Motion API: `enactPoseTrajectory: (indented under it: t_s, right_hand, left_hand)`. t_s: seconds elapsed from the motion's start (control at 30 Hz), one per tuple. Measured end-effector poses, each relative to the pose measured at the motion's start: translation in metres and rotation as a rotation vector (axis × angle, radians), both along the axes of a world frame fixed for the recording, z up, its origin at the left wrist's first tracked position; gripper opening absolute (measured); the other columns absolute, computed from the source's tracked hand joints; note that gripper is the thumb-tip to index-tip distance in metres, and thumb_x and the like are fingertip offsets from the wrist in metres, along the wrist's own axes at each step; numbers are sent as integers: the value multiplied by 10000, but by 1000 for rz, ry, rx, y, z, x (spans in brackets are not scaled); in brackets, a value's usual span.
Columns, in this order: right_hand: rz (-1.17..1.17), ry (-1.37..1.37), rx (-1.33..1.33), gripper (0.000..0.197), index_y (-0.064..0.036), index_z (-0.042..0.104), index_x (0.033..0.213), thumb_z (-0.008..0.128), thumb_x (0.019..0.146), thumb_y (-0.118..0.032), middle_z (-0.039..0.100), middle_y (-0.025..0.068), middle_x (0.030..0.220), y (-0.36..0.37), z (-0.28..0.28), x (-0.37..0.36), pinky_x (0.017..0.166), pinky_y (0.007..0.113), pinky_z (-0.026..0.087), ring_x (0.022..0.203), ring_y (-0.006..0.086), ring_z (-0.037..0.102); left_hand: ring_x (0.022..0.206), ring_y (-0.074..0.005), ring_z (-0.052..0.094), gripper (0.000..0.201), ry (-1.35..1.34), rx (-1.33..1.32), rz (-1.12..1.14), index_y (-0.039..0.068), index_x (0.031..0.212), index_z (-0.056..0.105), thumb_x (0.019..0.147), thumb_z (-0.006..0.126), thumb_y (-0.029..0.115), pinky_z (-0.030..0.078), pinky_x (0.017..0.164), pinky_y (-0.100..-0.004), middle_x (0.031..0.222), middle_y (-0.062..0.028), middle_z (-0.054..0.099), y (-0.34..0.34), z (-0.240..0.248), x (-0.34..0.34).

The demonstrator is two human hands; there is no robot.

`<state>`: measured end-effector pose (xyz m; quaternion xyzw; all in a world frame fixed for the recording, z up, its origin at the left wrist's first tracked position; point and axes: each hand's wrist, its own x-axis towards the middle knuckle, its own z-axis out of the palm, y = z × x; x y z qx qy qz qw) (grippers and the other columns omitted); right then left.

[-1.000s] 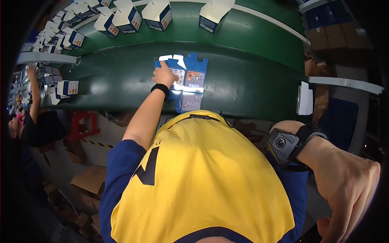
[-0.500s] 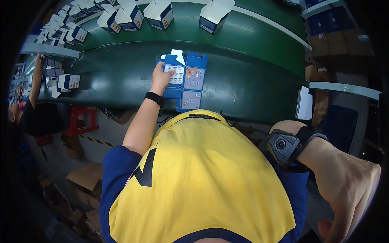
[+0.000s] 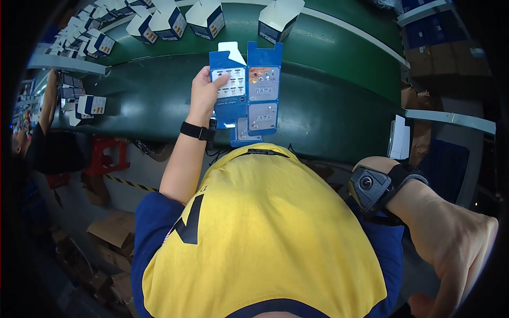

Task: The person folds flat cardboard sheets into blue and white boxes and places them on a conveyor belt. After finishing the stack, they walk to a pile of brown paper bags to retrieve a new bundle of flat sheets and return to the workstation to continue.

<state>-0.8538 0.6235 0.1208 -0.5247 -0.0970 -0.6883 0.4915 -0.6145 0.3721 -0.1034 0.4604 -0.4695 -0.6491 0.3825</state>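
My left hand (image 3: pixel 204 91) is closed on a flat, unfolded blue carton (image 3: pixel 263 85), its thumb lying across the printed white panel. The carton is raised over the dark green work surface, flaps pointing away from me. Under its near end another flat blue carton (image 3: pixel 245 139) shows in part, close to my body. My right hand (image 3: pixel 450 241) hangs at the lower right, away from the cartons, with a small black camera (image 3: pixel 368 183) strapped on its wrist. Its fingers bend downward past the dark rim, so their tips and anything in them are hidden.
Opened blue-and-white boxes (image 3: pixel 205 20) stand along the green belt (image 3: pixel 339 42) at the back, many crowded at far left. More boxes (image 3: pixel 91 106) lie at left near another person's arm (image 3: pixel 49 100). White sheets (image 3: pixel 398 138) stand at the right edge.
My left hand has lifted the blue carton and moved it slightly away from me, uncovering part of another carton beneath. My right hand has barely moved.
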Motion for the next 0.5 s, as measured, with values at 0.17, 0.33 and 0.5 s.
enactPoseTrajectory:
  t_s: [0.17,0.33,0.5]
  right_hand:
    - [-12,-35,-3,293,48,615,793,580,860,-235,580,123,622,-21,-2,1,653,431,548,539,188,560]
    - [-1255,511,386,694,-5,425,1267,665,767,-422,568,198,1073,-124,-66,30,979,403,374,937,296,577]
    - [-493,654,917,636,1,430,1269,689,775,-306,511,158,1223,-136,-170,49,987,350,326,1162,259,450]
  left_hand:
    - [826,-146,639,253,111,-3,-13,-8,1024,517,794,622,-19,519,728,-260,956,-120,644,1,20,-1]
    - [845,-140,631,270,241,-88,-78,-4,1031,517,789,637,-8,506,759,-257,962,-112,645,4,39,4]
    - [878,-132,599,337,335,-205,-146,-10,1061,508,794,673,113,471,794,-253,979,-92,624,9,50,-7]
